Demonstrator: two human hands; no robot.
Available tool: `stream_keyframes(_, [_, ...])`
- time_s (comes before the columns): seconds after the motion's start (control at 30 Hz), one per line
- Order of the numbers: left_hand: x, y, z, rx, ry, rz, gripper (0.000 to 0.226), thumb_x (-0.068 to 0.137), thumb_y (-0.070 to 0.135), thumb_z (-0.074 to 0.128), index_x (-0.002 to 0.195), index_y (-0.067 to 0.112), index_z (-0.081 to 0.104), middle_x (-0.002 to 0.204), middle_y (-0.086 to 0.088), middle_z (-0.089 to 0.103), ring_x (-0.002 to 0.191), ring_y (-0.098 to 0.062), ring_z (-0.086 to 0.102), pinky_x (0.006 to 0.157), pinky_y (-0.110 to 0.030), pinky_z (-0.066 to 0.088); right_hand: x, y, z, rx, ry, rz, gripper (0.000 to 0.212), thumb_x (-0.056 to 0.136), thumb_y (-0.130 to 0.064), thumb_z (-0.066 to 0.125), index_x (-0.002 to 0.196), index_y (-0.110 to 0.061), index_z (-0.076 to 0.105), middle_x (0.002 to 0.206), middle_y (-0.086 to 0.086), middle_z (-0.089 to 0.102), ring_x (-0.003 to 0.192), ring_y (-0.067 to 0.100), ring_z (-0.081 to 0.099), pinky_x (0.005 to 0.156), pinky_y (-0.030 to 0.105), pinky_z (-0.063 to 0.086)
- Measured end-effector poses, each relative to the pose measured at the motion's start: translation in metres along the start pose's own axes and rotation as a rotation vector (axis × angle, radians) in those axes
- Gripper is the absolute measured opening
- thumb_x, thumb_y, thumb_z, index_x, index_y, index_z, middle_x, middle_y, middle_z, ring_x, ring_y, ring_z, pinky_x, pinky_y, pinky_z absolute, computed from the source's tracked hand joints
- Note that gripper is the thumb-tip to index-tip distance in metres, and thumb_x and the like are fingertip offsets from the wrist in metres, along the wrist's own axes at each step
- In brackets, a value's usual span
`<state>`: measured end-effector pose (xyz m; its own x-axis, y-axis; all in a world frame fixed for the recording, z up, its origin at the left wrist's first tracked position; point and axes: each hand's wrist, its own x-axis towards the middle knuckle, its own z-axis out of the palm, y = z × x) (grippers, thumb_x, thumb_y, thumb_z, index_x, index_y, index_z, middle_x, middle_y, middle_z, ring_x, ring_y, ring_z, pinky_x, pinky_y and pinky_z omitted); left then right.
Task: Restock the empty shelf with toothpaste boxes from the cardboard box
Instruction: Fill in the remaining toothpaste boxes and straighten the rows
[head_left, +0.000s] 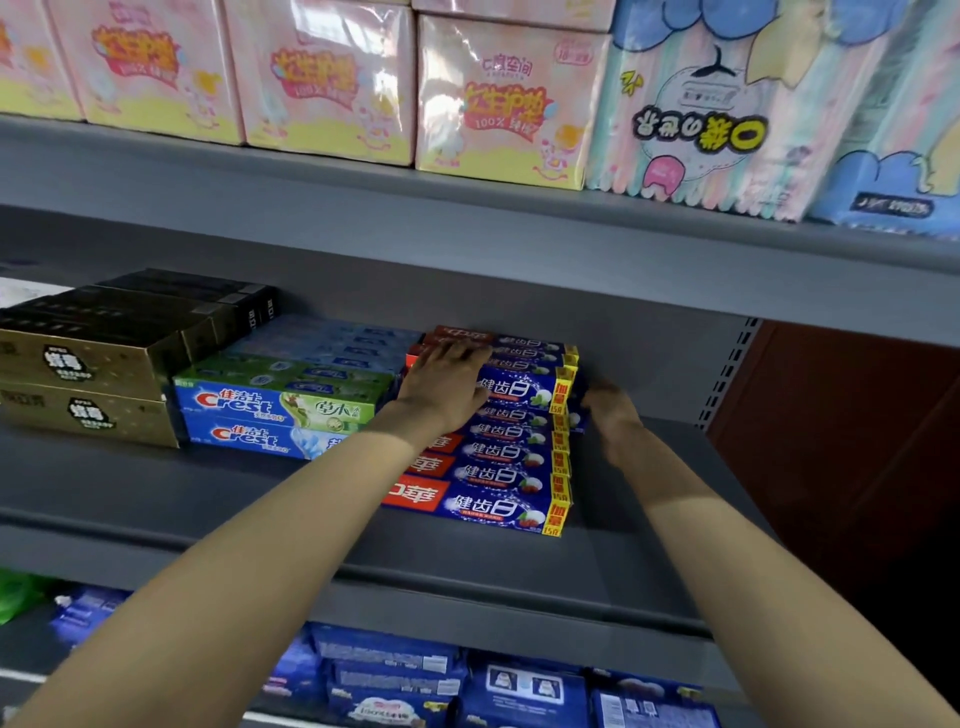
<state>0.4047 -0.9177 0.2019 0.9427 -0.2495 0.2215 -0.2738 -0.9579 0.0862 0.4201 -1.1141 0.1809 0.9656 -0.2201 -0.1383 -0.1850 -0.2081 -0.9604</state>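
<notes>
- On the grey middle shelf (467, 561), right of centre, sits a stack of blue-and-red toothpaste boxes (498, 470); they lie flat, rows stepping back and up toward the rear.
- Each box has its long axis running left to right along the shelf, red end to the left, yellow-tagged end to the right, printed face toward the aisle.
- Left hand (441, 384) rests on top of the upper boxes at their red end, fingers laid fairly flat and close together, pressing down or back.
- Right hand (608, 410) is at the yellow end of the stack; it is blurred, and I cannot tell whether its fingers are straight or curled, or quite touching.
- Judging by this, the step in hand is squaring up boxes just set down, not fetching more.
- Next move likely calls for pushing both ends evenly so the rows line up, then going to the cardboard box, which is not in view.
- Just left stand green and blue Crest boxes (275, 415), then gold and black boxes (88, 374).
- Bare shelf remains in front and to the right.
- Above are pink packs (322, 78); below, blue packs (519, 686).
</notes>
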Motion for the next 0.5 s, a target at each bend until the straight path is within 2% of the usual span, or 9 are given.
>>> stream_keyframes(0.07, [0.000, -0.001, -0.002, -0.015, 0.021, -0.021, 0.057, 0.099, 0.034, 0.042, 0.150, 0.017, 0.021, 0.155, -0.009, 0.024, 0.142, -0.030, 0.022, 0.116, -0.038, 0.020, 0.000, -0.010, 0.002, 0.028, 0.029, -0.065, 0.037, 0.098, -0.015, 0.040, 0.131, 0.001, 0.047, 0.128, 0.018, 0.055, 0.119, 0.034, 0.051, 0.099, 0.039, 0.041])
stream_keyframes(0.17, [-0.001, 0.000, -0.002, -0.030, 0.026, -0.025, 0.055, 0.099, 0.031, 0.042, 0.149, 0.014, 0.024, 0.154, -0.010, 0.026, 0.142, -0.030, 0.023, 0.115, -0.038, 0.021, 0.006, -0.017, 0.012, 0.025, -0.050, -0.074, 0.044, 0.101, -0.031, 0.036, 0.139, -0.008, 0.041, 0.142, 0.009, 0.045, 0.131, 0.028, 0.041, 0.109, 0.038, 0.030])
stream_keyframes(0.37, [0.002, -0.008, -0.003, -0.083, 0.029, -0.031, 0.051, 0.099, 0.016, 0.042, 0.148, 0.015, 0.028, 0.153, -0.012, 0.028, 0.139, -0.030, 0.029, 0.114, -0.037, 0.024, 0.013, -0.021, 0.027, -0.028, -0.057, -0.074, 0.043, 0.101, -0.029, 0.038, 0.139, -0.011, 0.042, 0.144, 0.009, 0.043, 0.131, 0.028, 0.040, 0.109, 0.041, 0.032])
stream_keyframes(0.47, [0.003, -0.011, -0.003, -0.101, 0.027, -0.018, 0.052, 0.098, 0.013, 0.043, 0.148, 0.015, 0.027, 0.153, -0.011, 0.028, 0.139, -0.030, 0.029, 0.114, -0.037, 0.026, 0.015, -0.021, 0.029, 0.004, -0.067, -0.082, 0.035, 0.101, -0.024, 0.038, 0.129, -0.007, 0.051, 0.122, 0.002, 0.052, 0.113, 0.019, 0.047, 0.103, 0.040, 0.034])
stream_keyframes(0.5, [0.003, -0.011, -0.003, -0.101, 0.026, -0.013, 0.053, 0.098, 0.011, 0.044, 0.148, 0.015, 0.027, 0.153, -0.011, 0.028, 0.139, -0.029, 0.029, 0.114, -0.037, 0.026, 0.014, -0.021, 0.029, 0.005, -0.081, -0.083, 0.031, 0.101, -0.023, 0.038, 0.123, -0.007, 0.054, 0.114, 0.004, 0.055, 0.107, 0.020, 0.049, 0.100, 0.039, 0.035])
